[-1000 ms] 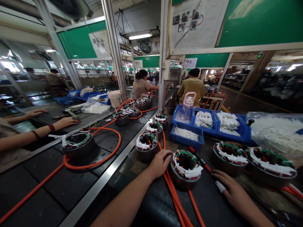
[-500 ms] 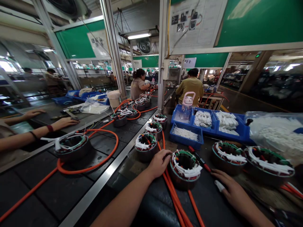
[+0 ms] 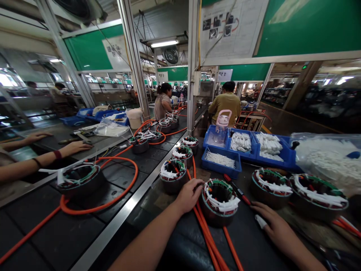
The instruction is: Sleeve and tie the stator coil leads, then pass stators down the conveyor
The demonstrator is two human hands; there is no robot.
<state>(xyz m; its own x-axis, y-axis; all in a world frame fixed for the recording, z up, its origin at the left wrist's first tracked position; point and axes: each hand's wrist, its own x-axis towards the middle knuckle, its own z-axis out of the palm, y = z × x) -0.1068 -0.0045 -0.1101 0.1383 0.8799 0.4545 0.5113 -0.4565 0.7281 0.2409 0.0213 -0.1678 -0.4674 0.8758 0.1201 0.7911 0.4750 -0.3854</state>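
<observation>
My left hand rests against the left side of a motor stator, its fingers loosely bent and apart, gripping nothing. White sleeves and green insulation ring the stator's top. My right hand lies palm down on the dark bench to the right, fingers stretched out, one finger wrapped in white. Its fingertips are close to the end of a red-and-black hand tool, which lies between the stator and two more stators, a nearer-middle one and a far-right one. Orange cables run beneath my left hand's side.
Blue bins of white sleeves stand behind, beside a clear plastic bag. Several stators line the metal rail. Across it, a conveyor carries a stator with looped orange cable. A co-worker's hands rest at the left.
The nearest stator on the conveyor has shifted left and toward me with its orange cable; those behind it moved likewise. My hands have stayed in place.
</observation>
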